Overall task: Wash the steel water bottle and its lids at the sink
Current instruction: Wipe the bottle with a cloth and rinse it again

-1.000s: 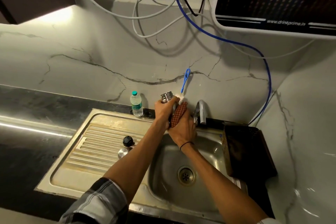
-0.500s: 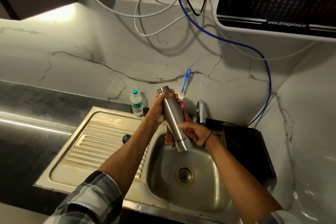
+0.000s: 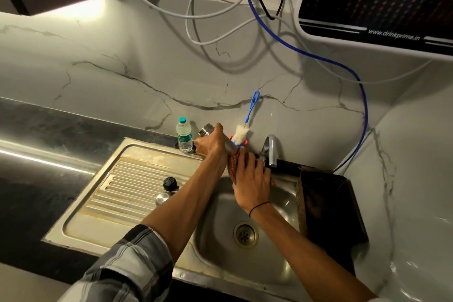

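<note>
We've got the steel bottle point(image 3: 208, 130) held over the sink point(image 3: 220, 247), tilted w/ its open neck up and to the left, prob. so the body sits over the basin and drips land there, not on the surface point(image 3: 36, 135). Left hand point(image 3: 210, 146) is closed round the upper part just below the threaded neck, steadying it. Right hand point(image 3: 252, 184) is wrapped round the lower body w/ a red checked cloth point(image 3: 232, 165) pressed betw. palm and steel, which looks like scrubbing the outside. Tap point(image 3: 270, 149) is just beside the right hand; can't tell if water's running.

Both lids are parked on the ribbed drainboard point(image 3: 117, 184), apart from the bottle: black cap point(image 3: 169, 183) and steel cap point(image 3: 162, 198) next to each other, likely waiting their turn. Basin looks empty bar the drain point(image 3: 245, 234). Bottle's inside isn't visible. The small plastic bottle point(image 3: 183, 137) at the sink's back edge looks near full of clear liquid. The bottle brush point(image 3: 241, 135) leans on the wall behind the hands, within reach for the inside.
</note>
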